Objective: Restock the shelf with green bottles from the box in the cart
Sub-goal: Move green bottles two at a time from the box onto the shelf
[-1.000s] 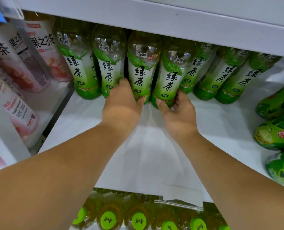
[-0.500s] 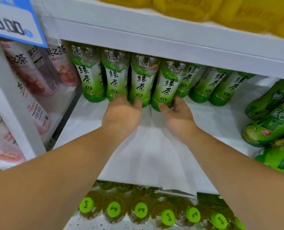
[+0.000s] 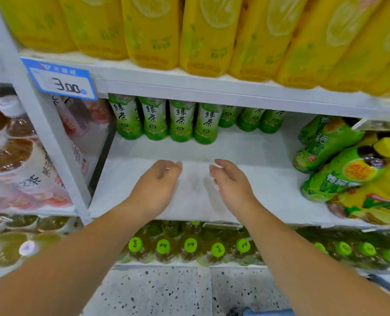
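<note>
While green bottles stand at the back of the shelf, the left hand and right hand hover apart, both loosely curled and empty.

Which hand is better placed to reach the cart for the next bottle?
Right, probably. The left hand and right hand both hover empty over the shelf, but the blue cart edge shows at lower right, on that arm's side.
</note>
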The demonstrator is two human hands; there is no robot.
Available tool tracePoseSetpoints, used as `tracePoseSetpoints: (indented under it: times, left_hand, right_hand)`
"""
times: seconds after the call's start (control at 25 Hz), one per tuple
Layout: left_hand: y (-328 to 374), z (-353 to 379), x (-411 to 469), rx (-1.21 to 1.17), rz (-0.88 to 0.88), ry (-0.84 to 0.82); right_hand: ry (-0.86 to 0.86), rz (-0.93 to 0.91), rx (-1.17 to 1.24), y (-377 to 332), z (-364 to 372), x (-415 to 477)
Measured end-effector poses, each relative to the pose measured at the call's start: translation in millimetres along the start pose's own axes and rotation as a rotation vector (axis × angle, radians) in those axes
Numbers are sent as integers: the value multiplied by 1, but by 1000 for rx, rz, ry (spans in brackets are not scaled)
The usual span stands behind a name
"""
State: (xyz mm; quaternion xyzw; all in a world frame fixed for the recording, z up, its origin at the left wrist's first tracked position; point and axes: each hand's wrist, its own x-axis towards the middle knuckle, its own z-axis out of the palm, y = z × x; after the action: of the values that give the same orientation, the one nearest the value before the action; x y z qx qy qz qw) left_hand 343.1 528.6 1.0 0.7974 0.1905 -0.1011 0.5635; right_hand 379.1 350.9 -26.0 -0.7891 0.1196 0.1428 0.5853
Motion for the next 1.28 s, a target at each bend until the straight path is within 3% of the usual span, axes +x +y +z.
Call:
tracePoseSetpoints:
  times: [0.2, 0.48, 0.88, 1.04, 1.28]
  left_hand:
    - [-7, -17, -68, 73, -62, -77]
    - [-1, -44, -170, 52, -208, -312]
    - [40, -27, -283, 141, -29, -515]
    - [48, 2, -310, 226, 25, -664]
    - [55, 79, -353, 302, 31, -735]
  right_hand:
    - [-16, 102, -45, -3, -10, -79]
    - [21, 215, -118, -25, -25, -205]
    - [182, 325, -42, -34, -61, -360]
    - [275, 358, -68, -14, -97, -402]
    - [392, 443, 42, 36, -177, -453]
